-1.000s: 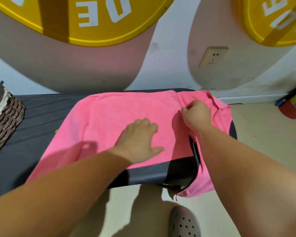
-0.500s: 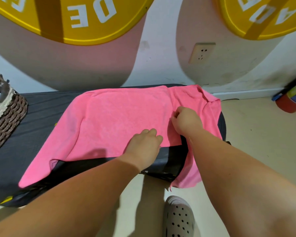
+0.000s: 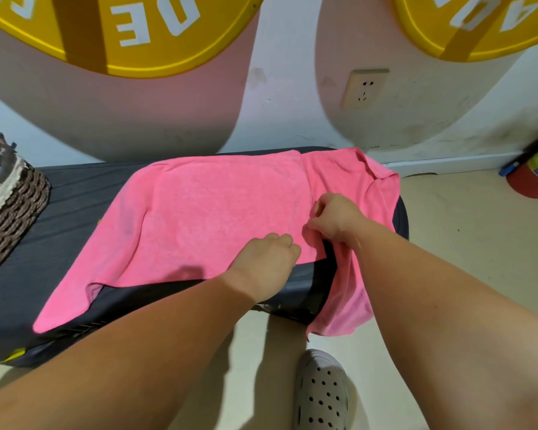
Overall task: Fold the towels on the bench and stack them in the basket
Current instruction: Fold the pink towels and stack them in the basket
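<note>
Now left hand [image 3: 266,259], right hand [image 3: 336,217] pinch towel [image 3: 215,212].

One pink towel [image 3: 218,212], one woven basket [image 3: 10,209], one tabletop [image 3: 59,218]. Two hands: left hand [image 3: 266,262], right hand [image 3: 336,218]. One shoe [image 3: 322,392], two yellow signs [image 3: 131,32] [image 3: 479,26], one wall socket [image 3: 365,88].

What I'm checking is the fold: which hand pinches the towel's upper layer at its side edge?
The right hand, pinching the pink towel at its upper layer's right edge; the left hand sits curled at the near edge.
</note>
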